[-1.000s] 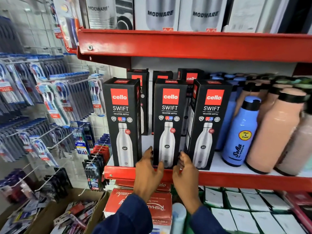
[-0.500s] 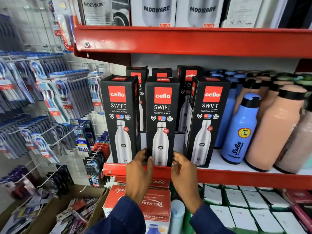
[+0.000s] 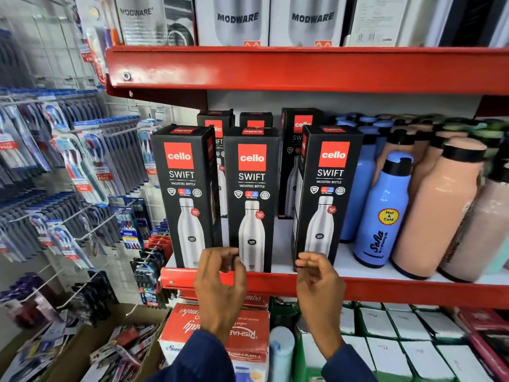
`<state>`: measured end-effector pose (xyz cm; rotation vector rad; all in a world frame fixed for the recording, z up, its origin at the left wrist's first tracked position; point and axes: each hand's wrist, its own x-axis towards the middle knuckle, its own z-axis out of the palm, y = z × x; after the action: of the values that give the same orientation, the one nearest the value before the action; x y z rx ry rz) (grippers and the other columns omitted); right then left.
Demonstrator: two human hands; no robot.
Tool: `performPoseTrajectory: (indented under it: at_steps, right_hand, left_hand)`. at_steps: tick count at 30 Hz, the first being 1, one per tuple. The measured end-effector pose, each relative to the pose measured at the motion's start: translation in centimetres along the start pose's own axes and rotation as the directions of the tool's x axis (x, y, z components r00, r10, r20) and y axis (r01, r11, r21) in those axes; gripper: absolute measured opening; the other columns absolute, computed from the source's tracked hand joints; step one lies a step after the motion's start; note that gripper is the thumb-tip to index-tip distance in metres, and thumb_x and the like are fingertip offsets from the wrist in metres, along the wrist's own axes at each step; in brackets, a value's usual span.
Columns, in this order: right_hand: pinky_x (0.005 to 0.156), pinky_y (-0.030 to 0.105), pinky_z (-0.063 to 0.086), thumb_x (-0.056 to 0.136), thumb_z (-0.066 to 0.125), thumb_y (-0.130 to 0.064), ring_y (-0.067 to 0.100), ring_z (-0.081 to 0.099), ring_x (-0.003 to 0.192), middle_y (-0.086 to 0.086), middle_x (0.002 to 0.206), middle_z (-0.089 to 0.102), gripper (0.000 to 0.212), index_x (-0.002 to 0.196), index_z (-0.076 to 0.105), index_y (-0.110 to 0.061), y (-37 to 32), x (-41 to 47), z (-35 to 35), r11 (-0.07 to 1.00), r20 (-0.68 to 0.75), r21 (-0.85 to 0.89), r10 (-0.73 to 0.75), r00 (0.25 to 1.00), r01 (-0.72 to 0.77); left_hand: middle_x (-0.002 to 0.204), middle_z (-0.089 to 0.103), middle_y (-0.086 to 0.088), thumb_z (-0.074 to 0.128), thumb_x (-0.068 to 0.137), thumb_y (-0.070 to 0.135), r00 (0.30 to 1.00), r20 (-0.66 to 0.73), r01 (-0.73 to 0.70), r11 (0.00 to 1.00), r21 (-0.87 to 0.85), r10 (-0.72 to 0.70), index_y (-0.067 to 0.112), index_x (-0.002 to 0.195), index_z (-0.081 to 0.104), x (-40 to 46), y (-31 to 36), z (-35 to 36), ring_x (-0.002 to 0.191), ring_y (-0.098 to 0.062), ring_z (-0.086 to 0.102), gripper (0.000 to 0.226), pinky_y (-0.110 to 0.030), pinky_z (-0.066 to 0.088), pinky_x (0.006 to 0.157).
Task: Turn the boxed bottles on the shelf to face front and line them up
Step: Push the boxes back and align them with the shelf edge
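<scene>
The shelf (image 3: pixel 385 292) with the red front edge is carrying three black boxed bottles along its front, all showing their printed faces forward. The left box (image 3: pixel 185 197) and the middle box (image 3: pixel 252 199) are now standing just beside each other, the gap that separated them a second ago closed up as the middle box slid left. That is leaving a wider gap between the middle box and the right box (image 3: pixel 326 194), which is still sitting slightly angled, one side panel showing. More boxes are standing behind them, and loose blue and peach bottles are crowding the right.

The left hand (image 3: pixel 220 279) is coming away from the middle box's foot, its fingers (image 3: pixel 220 255) curled loosely and holding nothing. The right hand (image 3: pixel 316 279) is reaching toward the right box's lower corner, fingers (image 3: pixel 305 261) half closed, empty. Squaring that last box and drawing it left is probably what remains.
</scene>
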<state>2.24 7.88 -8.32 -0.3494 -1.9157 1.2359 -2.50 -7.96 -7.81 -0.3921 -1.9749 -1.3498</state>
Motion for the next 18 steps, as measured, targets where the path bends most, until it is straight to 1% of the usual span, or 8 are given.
performPoseTrajectory:
  at_steps: [2, 4, 6, 7, 10, 12, 15, 18]
  right_hand:
    - [0.062, 0.005, 0.048, 0.078, 0.062, 0.010, 0.006, 0.066, 0.075, -0.005, 0.078, 0.071, 0.030, 0.089, 0.065, -0.017, 0.4, 0.5, -0.9, 1.000, -0.079, 0.024, 0.003, 0.997, -0.001]
    - [0.063, 0.006, 0.047, 0.078, 0.062, 0.010, 0.007, 0.064, 0.074, -0.003, 0.079, 0.067, 0.031, 0.090, 0.059, -0.017, 0.7, 1.1, -1.7, 0.999, -0.144, 0.042, 0.016, 0.989, -0.011]
    - [0.070, 0.011, 0.048, 0.076, 0.065, 0.007, 0.009, 0.062, 0.078, 0.000, 0.086, 0.064, 0.035, 0.096, 0.052, -0.018, 1.3, 1.7, -2.4, 0.999, -0.180, 0.043, 0.032, 0.983, -0.024]
    - [0.077, 0.019, 0.050, 0.075, 0.068, 0.005, 0.016, 0.062, 0.084, 0.003, 0.092, 0.063, 0.037, 0.100, 0.051, -0.017, 1.7, 2.1, -2.7, 0.999, -0.177, 0.031, 0.041, 0.983, -0.036]
    - [0.092, 0.035, 0.049, 0.077, 0.068, 0.000, 0.023, 0.059, 0.103, 0.010, 0.117, 0.057, 0.047, 0.119, 0.049, -0.008, 3.0, 3.2, -3.3, 0.995, -0.103, -0.001, 0.098, 0.990, -0.098]
    - [0.101, 0.040, 0.047, 0.080, 0.064, 0.000, 0.025, 0.057, 0.114, 0.013, 0.128, 0.055, 0.055, 0.130, 0.043, -0.007, 3.6, 3.7, -3.6, 0.991, -0.034, -0.016, 0.135, 0.990, -0.136]
    - [0.106, 0.046, 0.045, 0.082, 0.060, 0.000, 0.028, 0.056, 0.124, 0.014, 0.138, 0.054, 0.065, 0.142, 0.034, -0.010, 4.4, 4.3, -4.0, 0.985, 0.069, -0.106, 0.141, 0.988, -0.133]
    - [0.107, 0.044, 0.045, 0.082, 0.055, 0.003, 0.029, 0.055, 0.127, 0.014, 0.141, 0.053, 0.073, 0.148, 0.027, -0.011, 4.5, 4.8, -4.5, 0.976, 0.139, -0.189, 0.136, 0.981, -0.109]
  left_hand:
    - [0.083, 0.063, -0.001, 0.071, 0.077, -0.009, 0.997, 0.022, -0.067, 0.997, -0.027, 0.067, 0.010, 0.086, 0.067, -0.3, 1.0, 1.1, 0.081, -0.003, 0.058, 0.021, -0.004, 0.045, 0.071]
    - [0.081, 0.064, 0.000, 0.071, 0.076, -0.009, 0.990, 0.066, -0.121, 0.991, -0.058, 0.124, 0.010, 0.083, 0.068, -0.8, 2.1, 2.5, 0.080, -0.002, 0.058, 0.021, -0.005, 0.044, 0.071]
    - [0.081, 0.065, 0.002, 0.071, 0.077, -0.005, 0.981, 0.128, -0.135, 0.988, -0.080, 0.145, 0.010, 0.087, 0.071, -1.3, 2.8, 3.9, 0.079, 0.000, 0.059, 0.018, -0.004, 0.043, 0.073]
    - [0.084, 0.066, 0.004, 0.070, 0.078, 0.001, 0.977, 0.163, -0.128, 0.988, -0.084, 0.140, 0.012, 0.092, 0.071, -1.5, 3.2, 4.6, 0.080, 0.002, 0.061, 0.018, -0.005, 0.045, 0.074]
    - [0.100, 0.068, 0.015, 0.068, 0.084, 0.016, 0.963, 0.262, -0.057, 0.997, -0.054, 0.070, 0.019, 0.112, 0.070, -2.2, 3.8, 6.3, 0.087, 0.006, 0.064, 0.028, -0.017, 0.055, 0.083]
    - [0.113, 0.063, 0.017, 0.067, 0.087, 0.021, 0.947, 0.320, -0.006, 0.999, -0.035, 0.016, 0.017, 0.129, 0.063, -2.4, 4.0, 7.2, 0.102, 0.002, 0.064, 0.042, -0.018, 0.053, 0.095]
    - [0.137, 0.060, 0.004, 0.062, 0.090, 0.022, 0.916, 0.395, 0.071, 0.997, 0.005, -0.067, 0.010, 0.144, 0.048, -2.2, 4.1, 8.3, 0.124, -0.011, 0.060, 0.058, -0.028, 0.048, 0.108]
    - [0.141, 0.061, -0.009, 0.057, 0.091, 0.012, 0.895, 0.421, 0.157, 0.988, 0.014, -0.148, 0.008, 0.147, 0.042, -1.9, 4.4, 9.2, 0.126, -0.021, 0.061, 0.058, -0.034, 0.049, 0.107]
